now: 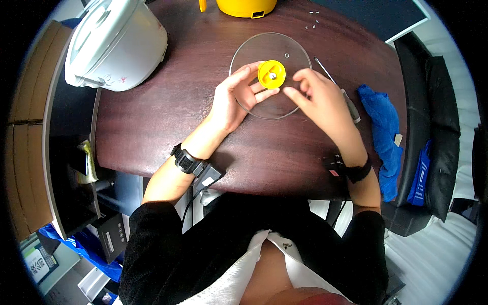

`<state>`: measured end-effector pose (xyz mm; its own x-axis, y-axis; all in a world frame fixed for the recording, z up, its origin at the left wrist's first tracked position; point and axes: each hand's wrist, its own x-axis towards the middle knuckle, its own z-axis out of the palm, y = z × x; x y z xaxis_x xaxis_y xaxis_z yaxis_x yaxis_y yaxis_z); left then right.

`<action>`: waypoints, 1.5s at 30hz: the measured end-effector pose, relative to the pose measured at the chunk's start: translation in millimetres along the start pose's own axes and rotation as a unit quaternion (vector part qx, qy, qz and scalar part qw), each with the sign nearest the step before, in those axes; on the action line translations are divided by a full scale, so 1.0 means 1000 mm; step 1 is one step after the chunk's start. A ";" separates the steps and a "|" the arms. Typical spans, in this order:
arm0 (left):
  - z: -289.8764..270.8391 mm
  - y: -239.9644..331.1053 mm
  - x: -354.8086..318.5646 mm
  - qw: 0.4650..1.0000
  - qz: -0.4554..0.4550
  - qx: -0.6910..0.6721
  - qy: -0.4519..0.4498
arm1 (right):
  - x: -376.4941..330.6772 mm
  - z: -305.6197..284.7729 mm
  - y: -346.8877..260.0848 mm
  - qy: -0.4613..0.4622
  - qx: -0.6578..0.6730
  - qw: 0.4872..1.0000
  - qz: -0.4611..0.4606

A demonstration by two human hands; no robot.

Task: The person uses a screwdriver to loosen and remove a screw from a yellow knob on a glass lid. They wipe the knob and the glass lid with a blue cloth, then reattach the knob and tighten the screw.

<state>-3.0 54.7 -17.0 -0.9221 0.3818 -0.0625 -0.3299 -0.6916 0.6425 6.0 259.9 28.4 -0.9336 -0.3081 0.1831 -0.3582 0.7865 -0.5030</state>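
A round clear glass lid (pixel 299 101) with a thin rim and a small vent hole is at the middle of the table. At its centre shows a yellow round knob (pixel 263 77), its hollow side up, with a small metal screw (pixel 273 76) in the middle. My left hand (pixel 236 96) is closed on the knob, thumb and fingers around its left and lower sides. Just right of the knob, my right hand (pixel 317 96) has its thumb and bent forefinger apart, slightly blurred, with nothing visible between them. Behind it lies a screwdriver (pixel 351 108), partly hidden by my right forearm.
A white rice cooker (pixel 122 51) stands at the left. At the far edge is a yellow pot (pixel 244 6). Several small screws (pixel 313 25) lie at the back right. A blue cloth (pixel 378 122) hangs over the table's right edge, near a black chair (pixel 442 127).
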 end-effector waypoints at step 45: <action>0.004 -0.002 -0.001 0.998 0.003 0.013 0.069 | 0.053 -0.069 0.207 -0.100 0.013 0.949 0.298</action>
<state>-1.0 58.1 -15.0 -0.9438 0.2885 -0.1612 -0.3201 -0.6764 0.6634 -118.0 443.6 -8.0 -0.9485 0.0903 -0.3037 0.2362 0.8404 -0.4878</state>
